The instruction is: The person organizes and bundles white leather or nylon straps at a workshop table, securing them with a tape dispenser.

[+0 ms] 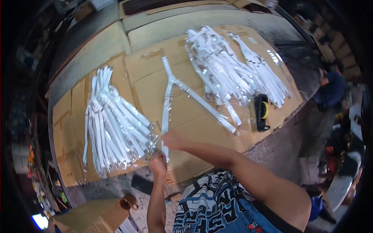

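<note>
A single Y-shaped pair of white suspenders (167,101) is spread on the cardboard, with clear plastic around its straps. My right hand (173,140) is closed at the lower part of its left strap. Just below, my left hand (158,165) is curled into a fist beside that strap's bottom end; what its fingers pinch is hidden. To the left lies a fanned bundle of white suspenders (112,128) in clear plastic, its lower right ends close to my left hand. A larger pile of white suspenders (217,62) lies on the right side.
Flattened cardboard (194,143) covers the table. A black tape dispenser (261,113) with yellow tape stands at the right edge, near another strap bundle (264,72). A dark phone-like slab (142,184) and a brown cup (127,202) are near me. Another person (330,89) is at right.
</note>
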The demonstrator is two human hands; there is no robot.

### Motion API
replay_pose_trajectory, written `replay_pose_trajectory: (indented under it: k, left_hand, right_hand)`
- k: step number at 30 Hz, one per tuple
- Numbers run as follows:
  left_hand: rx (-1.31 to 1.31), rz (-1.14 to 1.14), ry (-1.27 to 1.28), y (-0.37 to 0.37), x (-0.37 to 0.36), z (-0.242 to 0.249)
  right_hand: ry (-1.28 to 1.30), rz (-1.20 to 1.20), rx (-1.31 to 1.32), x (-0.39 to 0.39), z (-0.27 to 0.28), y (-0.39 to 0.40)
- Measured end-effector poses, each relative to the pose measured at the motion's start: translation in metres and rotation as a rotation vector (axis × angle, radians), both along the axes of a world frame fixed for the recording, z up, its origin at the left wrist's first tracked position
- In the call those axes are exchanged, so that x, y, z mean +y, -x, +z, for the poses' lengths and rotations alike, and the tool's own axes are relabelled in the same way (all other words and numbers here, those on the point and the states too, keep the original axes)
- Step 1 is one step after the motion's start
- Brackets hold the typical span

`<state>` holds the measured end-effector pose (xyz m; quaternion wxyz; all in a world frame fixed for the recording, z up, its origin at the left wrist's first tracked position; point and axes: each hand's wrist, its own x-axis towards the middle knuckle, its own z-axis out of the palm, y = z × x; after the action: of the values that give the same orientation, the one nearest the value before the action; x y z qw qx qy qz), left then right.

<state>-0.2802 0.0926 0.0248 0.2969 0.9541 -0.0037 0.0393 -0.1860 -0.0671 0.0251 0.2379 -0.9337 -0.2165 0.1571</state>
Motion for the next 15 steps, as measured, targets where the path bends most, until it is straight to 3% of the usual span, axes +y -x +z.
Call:
replay_pose_trajectory:
  k: [4,7,9,11,15]
  left_hand:
    - [0.109,0.108,-0.016,0.001,-0.013,0.015]
    - [0.148,0.107,0.007,0.007,-0.040,0.049]
    - [0.020,-0.066,0.080,0.014,-0.074,0.044]
    - [-0.012,-0.256,0.121,0.020,-0.117,0.047]
    - [-0.090,-0.716,0.033,0.014,-0.214,0.029]
  right_hand:
    - [-0.161,-0.162,0.084,-0.044,0.050,0.036]
    - [-0.289,-0.472,0.052,-0.123,0.046,0.089]
    - [-0.326,-0.695,0.022,-0.186,0.038,0.131]
    - [-0.240,-0.794,-0.207,-0.247,0.016,0.172]
    - [0.126,-1.106,-0.373,-0.305,0.003,0.233]
